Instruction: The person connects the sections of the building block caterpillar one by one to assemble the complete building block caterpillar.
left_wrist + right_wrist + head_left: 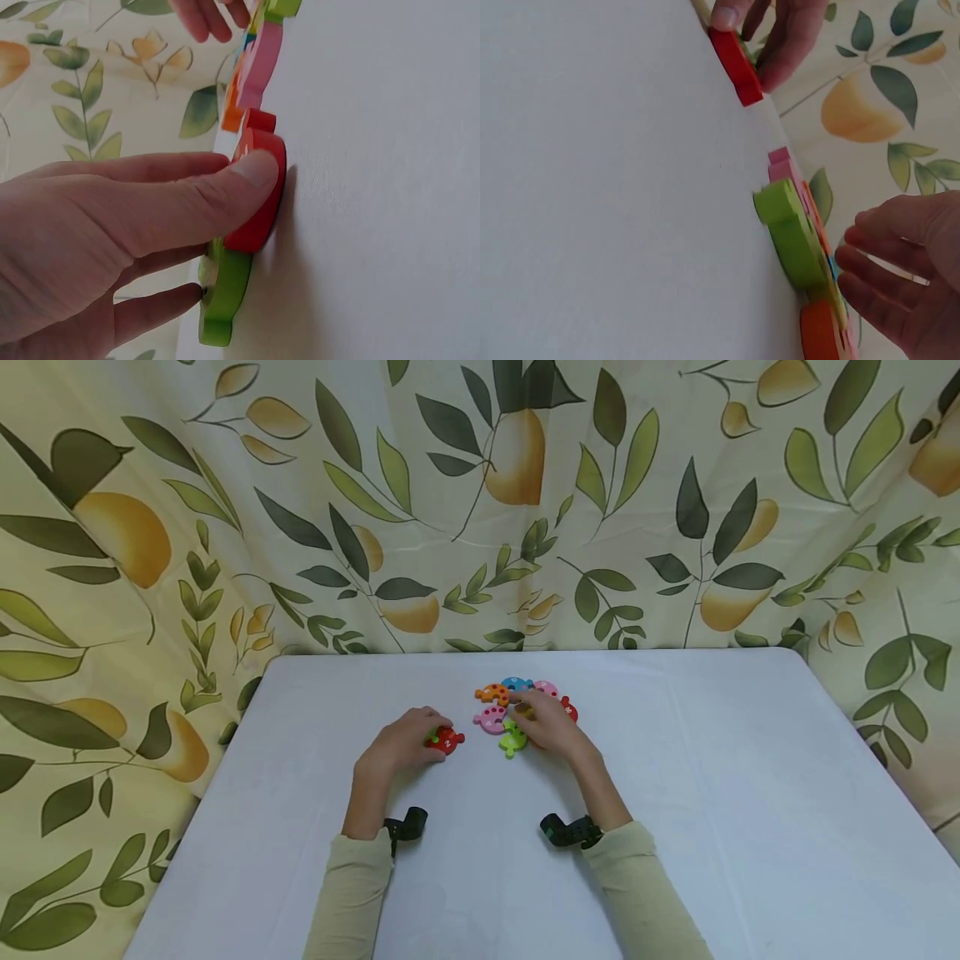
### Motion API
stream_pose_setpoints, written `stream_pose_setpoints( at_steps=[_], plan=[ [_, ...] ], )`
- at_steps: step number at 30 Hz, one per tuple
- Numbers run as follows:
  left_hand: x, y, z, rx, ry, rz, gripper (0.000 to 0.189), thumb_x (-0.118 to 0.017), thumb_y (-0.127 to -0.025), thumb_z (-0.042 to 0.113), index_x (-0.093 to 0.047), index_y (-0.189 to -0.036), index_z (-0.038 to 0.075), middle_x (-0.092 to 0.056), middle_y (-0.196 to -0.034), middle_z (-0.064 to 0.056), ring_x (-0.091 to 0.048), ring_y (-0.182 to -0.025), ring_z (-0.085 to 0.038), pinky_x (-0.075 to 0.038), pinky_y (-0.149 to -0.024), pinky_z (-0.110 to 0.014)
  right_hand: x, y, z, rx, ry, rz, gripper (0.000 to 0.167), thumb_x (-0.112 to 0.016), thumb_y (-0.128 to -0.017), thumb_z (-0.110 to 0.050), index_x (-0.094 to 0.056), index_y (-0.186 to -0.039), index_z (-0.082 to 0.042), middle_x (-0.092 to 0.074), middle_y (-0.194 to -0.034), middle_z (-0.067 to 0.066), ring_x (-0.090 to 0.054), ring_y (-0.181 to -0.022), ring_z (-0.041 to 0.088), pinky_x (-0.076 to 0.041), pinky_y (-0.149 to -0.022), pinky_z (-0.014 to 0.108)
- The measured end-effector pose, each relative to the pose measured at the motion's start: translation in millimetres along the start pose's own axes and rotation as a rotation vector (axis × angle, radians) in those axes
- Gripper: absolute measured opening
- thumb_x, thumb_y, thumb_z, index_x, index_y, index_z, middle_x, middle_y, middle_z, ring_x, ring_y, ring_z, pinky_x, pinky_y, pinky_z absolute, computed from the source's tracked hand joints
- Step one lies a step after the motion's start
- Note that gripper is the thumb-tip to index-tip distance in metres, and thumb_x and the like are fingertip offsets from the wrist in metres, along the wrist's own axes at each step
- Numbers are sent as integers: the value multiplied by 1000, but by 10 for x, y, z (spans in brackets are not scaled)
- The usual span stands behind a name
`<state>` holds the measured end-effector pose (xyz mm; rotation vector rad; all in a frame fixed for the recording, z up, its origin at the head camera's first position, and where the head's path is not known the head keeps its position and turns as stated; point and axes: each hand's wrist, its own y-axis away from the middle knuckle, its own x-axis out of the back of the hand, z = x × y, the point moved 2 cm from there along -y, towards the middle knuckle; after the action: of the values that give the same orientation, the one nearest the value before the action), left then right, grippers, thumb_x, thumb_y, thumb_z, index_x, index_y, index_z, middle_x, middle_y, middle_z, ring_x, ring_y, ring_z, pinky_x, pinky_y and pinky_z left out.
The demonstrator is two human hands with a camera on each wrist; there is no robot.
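On the left, my left hand (401, 743) pinches a red puzzle piece (448, 741) marked with a 2, its thumb on the near side. A green piece (229, 285) adjoins the red one under the same hand's other fingers. My right hand (553, 727) is over a cluster of similar pieces, its fingers loosely bent and apart, with nothing between them in the right wrist view. Nearest it is a light green piece (513, 742); a pink piece (491, 720), an orange piece (495, 695) and a blue piece (516, 683) lie beyond. The hand partly hides a yellow piece.
Another pink piece (547, 687) and a red piece (570, 709) lie at the cluster's right side. Everything rests on a white-covered table (750, 793). A curtain (465, 568) printed with fruit and leaves hangs behind the table's far edge.
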<state>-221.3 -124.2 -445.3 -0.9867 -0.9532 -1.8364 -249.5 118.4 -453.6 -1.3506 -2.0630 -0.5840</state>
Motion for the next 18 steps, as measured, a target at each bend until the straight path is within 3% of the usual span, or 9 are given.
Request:
stream_pose_setpoints(
  at_steps=[8,13,15,18],
  plan=[
    [0,26,-107,0,28,15,49,-74,-85,21,-59,-131,15,-54,-137,-7,-49,-125,-24,-49,-100,-45,-93,-322,-180,13,49,-30,40,-58,-95,-9,-56,-135,-5,-55,-139,14,-51,-127,31,-45,-107,46],
    [9,50,-127,-7,12,18,48,-76,-84,20,-61,-130,15,-55,-136,-8,-51,-124,-25,-49,-100,-45,-180,-460,-292,-72,268,-161,40,-57,-96,-10,-56,-136,-8,-50,-147,11,-43,-134,33,-40,-111,47],
    [13,47,-126,-17,23,25,48,-76,-84,20,-61,-130,14,-56,-136,-8,-51,-124,-25,-49,-101,-45,-195,-490,-309,-75,365,-194,40,-58,-95,-9,-58,-135,-9,-48,-149,9,-43,-134,34,-42,-109,47],
    [5,30,-127,-24,44,28,47,-76,-84,19,-62,-129,13,-56,-135,-9,-51,-124,-26,-48,-102,-44,-186,-528,-298,-67,423,-214,42,-62,-92,-6,-59,-134,-10,-47,-150,8,-43,-133,34,-47,-104,45]
  ],
)
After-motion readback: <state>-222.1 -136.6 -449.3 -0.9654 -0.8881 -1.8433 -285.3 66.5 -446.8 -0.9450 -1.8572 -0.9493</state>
